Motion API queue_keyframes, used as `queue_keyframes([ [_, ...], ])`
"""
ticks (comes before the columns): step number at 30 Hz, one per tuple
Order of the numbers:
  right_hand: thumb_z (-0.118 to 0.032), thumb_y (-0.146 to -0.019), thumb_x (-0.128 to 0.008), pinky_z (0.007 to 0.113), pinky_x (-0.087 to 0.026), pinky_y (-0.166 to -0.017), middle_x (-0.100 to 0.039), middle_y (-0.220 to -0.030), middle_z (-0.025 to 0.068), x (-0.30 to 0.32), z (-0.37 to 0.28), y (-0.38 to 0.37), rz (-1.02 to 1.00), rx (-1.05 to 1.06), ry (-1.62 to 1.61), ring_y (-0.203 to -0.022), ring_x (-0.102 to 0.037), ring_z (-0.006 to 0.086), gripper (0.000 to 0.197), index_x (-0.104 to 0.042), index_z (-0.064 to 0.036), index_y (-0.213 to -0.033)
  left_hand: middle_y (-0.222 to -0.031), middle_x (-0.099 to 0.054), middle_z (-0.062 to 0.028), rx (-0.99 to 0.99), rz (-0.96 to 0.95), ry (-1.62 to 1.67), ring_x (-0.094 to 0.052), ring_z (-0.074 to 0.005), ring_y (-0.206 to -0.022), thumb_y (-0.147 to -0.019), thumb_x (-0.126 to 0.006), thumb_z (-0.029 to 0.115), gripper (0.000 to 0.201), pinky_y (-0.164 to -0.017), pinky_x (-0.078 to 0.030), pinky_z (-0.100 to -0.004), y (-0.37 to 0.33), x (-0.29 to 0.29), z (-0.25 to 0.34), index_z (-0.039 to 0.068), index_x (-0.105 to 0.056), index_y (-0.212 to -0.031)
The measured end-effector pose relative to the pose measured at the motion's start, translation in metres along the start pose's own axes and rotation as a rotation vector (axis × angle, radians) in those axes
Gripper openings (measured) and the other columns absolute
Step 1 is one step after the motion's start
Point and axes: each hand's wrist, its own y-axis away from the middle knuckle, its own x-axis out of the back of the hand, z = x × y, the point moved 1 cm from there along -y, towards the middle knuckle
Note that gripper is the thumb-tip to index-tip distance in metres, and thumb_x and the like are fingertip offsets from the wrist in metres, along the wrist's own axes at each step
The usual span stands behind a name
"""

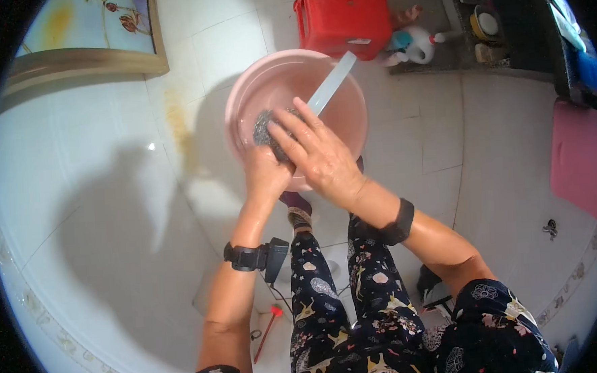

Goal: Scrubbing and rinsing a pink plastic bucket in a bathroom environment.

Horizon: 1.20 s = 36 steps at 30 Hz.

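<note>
My left hand [268, 169] is closed around a grey steel wool scrubber [263, 126], held over a pink basin [237, 78]. Across the scrubber lies my right hand [324, 155], its wet fingers stretched out and a little apart, touching the grey strands. A flat white handle [333, 83] slants up and to the right from behind the right fingers, over the basin's rim. Whether it joins the scrubber is hidden by my hand. Most of the scrubber's underside is also out of sight.
Behind the basin stands a red plastic stool [343, 15]. White bottles [421, 45] sit beside a dark shelf at the upper right. A framed picture [89, 59] is at the upper left, a pink board [580, 158] at the far right. A red-tipped stick [269, 330] lies near my legs.
</note>
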Motion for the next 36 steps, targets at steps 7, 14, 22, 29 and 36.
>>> queue_keyframes([
  [7, 0.001, -0.073, -0.052, 0.043, -0.033, -0.105, -0.043, -0.132, 0.0181, 0.023, 0.100, -0.020, 0.015, -0.376, 0.134, -0.126, -0.037, 0.0393, 0.055, -0.043, -0.0002, -0.128, -0.062, -0.060, -0.0152, 0.195, 0.023, -0.074, -0.060, -0.0295, -0.057, -0.072, -0.065, 0.017, 0.016, -0.057, -0.046, -0.0354, 0.015, -0.002, 0.001, 0.002, -0.065, -0.076],
  [14, -0.001, -0.074, -0.055, 0.040, -0.039, -0.101, -0.043, -0.134, 0.0147, -0.010, 0.010, 0.003, -0.023, -0.091, 0.002, -0.128, -0.036, 0.0348, 0.054, -0.047, -0.0056, -0.126, -0.056, -0.057, -0.0142, 0.024, 0.142, -0.153, -0.056, -0.0262, -0.049, -0.071, -0.065, 0.017, 0.016, -0.051, -0.044, -0.0341, 0.021, 0.005, -0.019, 0.001, -0.062, -0.071],
  [22, 0.001, -0.073, -0.055, 0.042, -0.040, -0.098, -0.050, -0.123, 0.0183, -0.011, 0.081, -0.021, 0.161, -0.166, 0.002, -0.116, -0.046, 0.0374, 0.047, -0.052, -0.0025, -0.120, -0.055, -0.056, -0.0134, 0.118, 0.117, -0.082, -0.052, -0.0187, -0.046, -0.071, -0.065, 0.012, 0.014, -0.049, -0.042, -0.0317, 0.032, 0.006, -0.041, -0.001, -0.061, -0.073],
  [29, 0.006, -0.068, -0.055, 0.041, -0.045, -0.092, -0.051, -0.121, 0.0160, -0.013, 0.060, -0.019, 0.151, -0.197, -0.030, -0.116, -0.047, 0.0360, 0.052, -0.053, -0.0054, -0.119, -0.056, -0.057, -0.0128, 0.083, 0.097, -0.126, -0.053, -0.0189, -0.047, -0.072, -0.068, 0.013, 0.018, -0.049, -0.044, -0.0310, 0.034, 0.015, -0.043, -0.003, -0.060, -0.073],
  [36, 0.009, -0.068, -0.051, 0.041, -0.045, -0.086, -0.055, -0.112, 0.0152, -0.016, 0.127, -0.041, 0.075, -0.474, -0.081, -0.102, -0.053, 0.0361, 0.047, -0.054, -0.0031, -0.114, -0.064, -0.060, -0.0078, 0.168, -0.065, -0.118, -0.056, -0.0143, -0.053, -0.079, -0.063, 0.019, 0.024, -0.054, -0.045, -0.0303, 0.005, 0.019, -0.016, -0.004, -0.062, -0.086],
])
